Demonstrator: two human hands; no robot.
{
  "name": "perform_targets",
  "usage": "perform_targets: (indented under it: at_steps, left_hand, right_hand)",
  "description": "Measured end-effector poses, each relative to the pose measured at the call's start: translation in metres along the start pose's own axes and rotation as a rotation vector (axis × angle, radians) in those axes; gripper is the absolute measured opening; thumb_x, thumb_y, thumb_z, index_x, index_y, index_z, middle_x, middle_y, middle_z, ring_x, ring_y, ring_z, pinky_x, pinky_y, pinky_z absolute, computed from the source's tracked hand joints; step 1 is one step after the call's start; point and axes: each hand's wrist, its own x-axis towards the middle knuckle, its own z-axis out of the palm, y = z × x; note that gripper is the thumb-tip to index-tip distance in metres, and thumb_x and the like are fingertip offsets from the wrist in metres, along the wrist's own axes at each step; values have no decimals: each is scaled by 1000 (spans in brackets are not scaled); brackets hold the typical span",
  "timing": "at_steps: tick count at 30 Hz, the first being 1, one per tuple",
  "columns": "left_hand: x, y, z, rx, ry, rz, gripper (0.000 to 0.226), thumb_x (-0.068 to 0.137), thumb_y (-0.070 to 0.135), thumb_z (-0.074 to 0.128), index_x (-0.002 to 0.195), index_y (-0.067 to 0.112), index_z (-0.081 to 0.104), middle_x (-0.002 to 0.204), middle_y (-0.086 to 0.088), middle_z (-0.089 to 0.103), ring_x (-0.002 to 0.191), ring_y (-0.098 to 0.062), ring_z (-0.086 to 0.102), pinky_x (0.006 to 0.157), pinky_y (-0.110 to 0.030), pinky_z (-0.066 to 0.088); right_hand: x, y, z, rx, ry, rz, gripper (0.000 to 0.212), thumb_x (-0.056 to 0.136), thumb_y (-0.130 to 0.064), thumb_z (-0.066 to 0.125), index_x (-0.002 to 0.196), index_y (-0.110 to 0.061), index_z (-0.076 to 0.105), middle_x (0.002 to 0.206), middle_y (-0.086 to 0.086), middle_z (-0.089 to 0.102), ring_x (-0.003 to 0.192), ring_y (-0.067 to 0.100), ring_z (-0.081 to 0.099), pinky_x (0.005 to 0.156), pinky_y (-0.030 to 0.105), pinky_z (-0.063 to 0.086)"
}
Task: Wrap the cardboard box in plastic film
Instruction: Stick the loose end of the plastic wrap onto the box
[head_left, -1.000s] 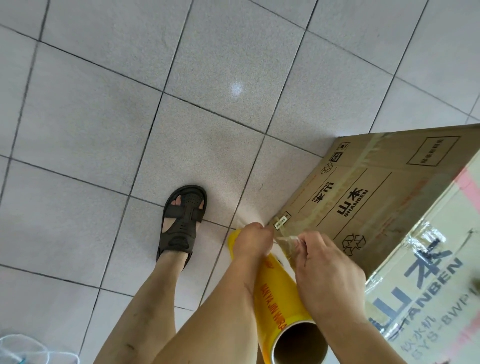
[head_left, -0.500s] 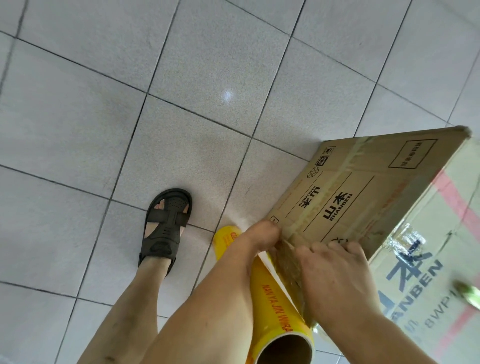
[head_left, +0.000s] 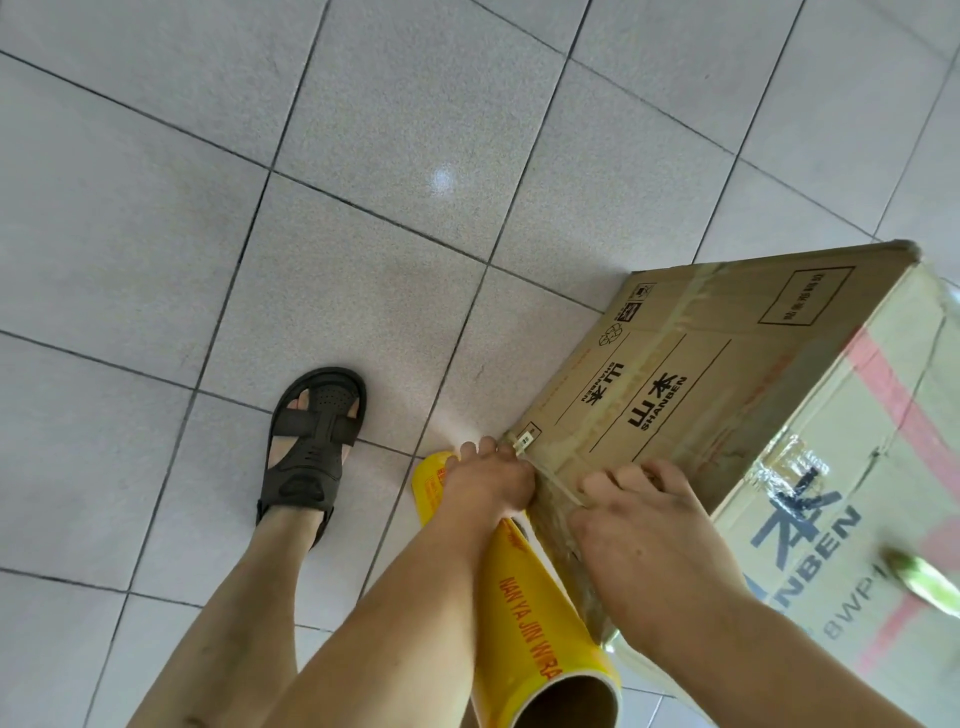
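Even, bright daylight is filling the frame, and the pale floor tiles (head_left: 260, 208) are showing soft shadows only. A small white glare spot (head_left: 442, 180) is shining on a tile just above centre. Crinkled plastic film (head_left: 784, 470) is glinting at the right on the cardboard box (head_left: 727, 364). A green smear (head_left: 922, 574) at the lower right edge is blurring with motion. Wide-angle distortion is bending the tile lines towards the corners, and the box print is softening at the right edge.

I see pale grey floor tiles (head_left: 311, 234) with dark grout lines and a small light glare (head_left: 442, 180). One bare leg (head_left: 234, 597) stands there, foot in a dark brown sandal (head_left: 311, 441).
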Motion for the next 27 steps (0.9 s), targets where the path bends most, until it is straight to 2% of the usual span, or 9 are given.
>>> perform_targets:
  at_steps: [3, 6, 9, 12, 15, 18, 21, 27]
  left_hand:
    - [11, -6, 3, -167, -46, -32, 46, 110, 9, 35, 153, 0, 48, 162, -28, 38, 153, -47, 33, 125, -63, 35]
    - [27, -12, -4, -338, -100, -93, 39, 114, 5, 33, 149, -2, 47, 160, -30, 35, 155, -45, 27, 127, -57, 34]
    - [34, -15, -3, -284, -67, -15, 43, 119, 18, 28, 158, 4, 40, 163, -27, 33, 157, -44, 27, 128, -52, 32]
    - [28, -11, 7, -220, -14, 28, 64, 119, 50, 16, 172, 16, 28, 173, -20, 31, 161, -42, 25, 133, -54, 24]
    - [34, -15, 15, -274, -7, 8, 76, 114, 62, 12, 175, 18, 20, 180, -15, 22, 166, -37, 18, 135, -59, 17]
    - [41, -19, 20, -331, -94, 33, 78, 113, 67, 16, 177, 25, 1, 184, -12, 9, 169, -37, 15, 135, -63, 16]
    - [37, -15, 18, -463, -91, 26, 88, 109, 75, 10, 177, 20, 6, 185, -10, 11, 170, -32, 14, 138, -54, 9]
    - [44, -11, 22, -578, -90, -7, 94, 107, 79, 13, 177, 16, 14, 184, -10, 15, 170, -30, 14, 139, -49, 7]
  right_hand:
    - [5, 4, -1, -26, -64, -87, 46, 94, -21, 52, 139, -21, 45, 147, 2, 42, 146, 23, 23, 115, 45, 19]
    - [9, 10, 6, -50, -91, -125, 38, 91, -17, 53, 129, -25, 55, 133, -4, 57, 135, 21, 40, 109, 45, 29]
    - [14, 15, 9, -99, -126, -137, 30, 91, -20, 54, 119, -30, 60, 120, -9, 61, 120, 19, 50, 102, 44, 34]
    - [20, 14, 2, -120, -106, -172, 23, 94, -27, 50, 114, -30, 61, 117, -7, 61, 114, 19, 50, 101, 43, 33]
    - [35, 7, 0, -111, -106, -222, 38, 97, -34, 47, 134, -24, 51, 140, -1, 47, 131, 21, 40, 109, 45, 29]
    - [49, 5, 7, -75, -236, -259, 60, 101, -38, 42, 156, -23, 23, 164, -1, 18, 150, 19, 13, 117, 46, 18]
    - [52, 10, 18, -106, -397, -207, 66, 103, -44, 32, 159, -25, 2, 166, -5, 2, 152, 17, 0, 119, 46, 7]
    - [66, -4, 20, -98, -438, -115, 61, 105, -47, 18, 158, -22, 1, 166, -3, -4, 152, 22, -7, 120, 48, 3]
